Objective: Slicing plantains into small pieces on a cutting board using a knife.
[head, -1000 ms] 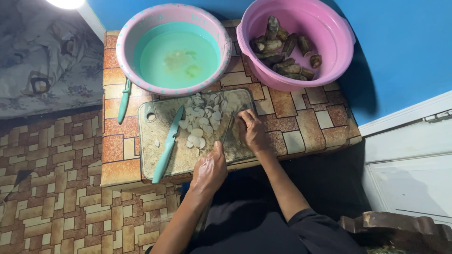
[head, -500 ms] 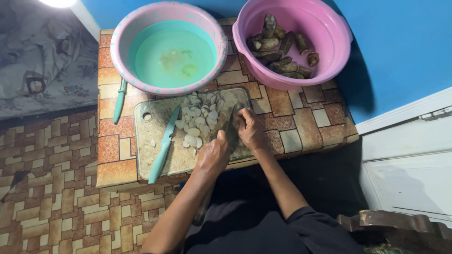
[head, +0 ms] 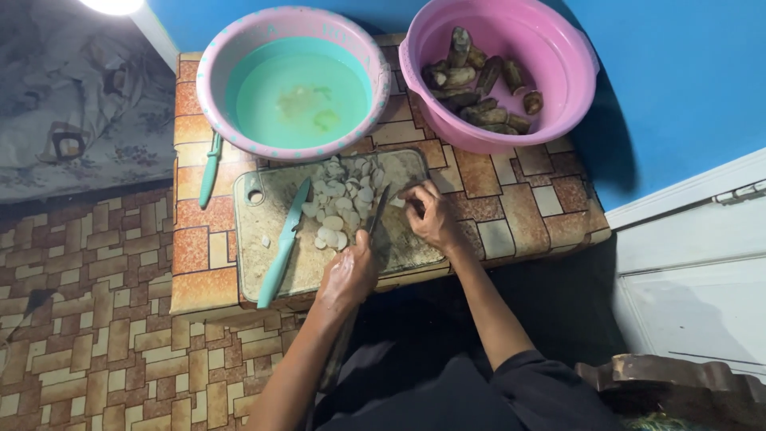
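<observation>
- The left hand (head: 349, 275) is closed around the handle of a dark knife (head: 375, 214). The blade points away from the hand, up into the heap of pale slices (head: 345, 199).
- One second ago this hand lay lower, near the front edge of the chopping board (head: 279, 263). Now it has moved up onto the board, so the blade sits closer to the slices.
- The right hand (head: 431, 217) is curled, fingers bent down, just to the right of the knife blade. It seems to pinch a small pale piece against the board, but the piece is mostly hidden, so the grip cannot be told for sure.
- This hand has hardly moved in the last second. It stays at the right side of the heap.
- The two hands are nearer to each other than before. Judging by that, the cutting is going on, and the heap shows many slices are already made.
- A teal knife (head: 283, 243) lies on the board, left of the left hand, untouched. A second teal tool (head: 209, 169) lies further left on the tiled worktop (head: 511, 215).
- Beyond the hands stand a pink bowl of pale green water (head: 299, 100) and a pink bowl of brown uncut roots (head: 479, 88).
</observation>
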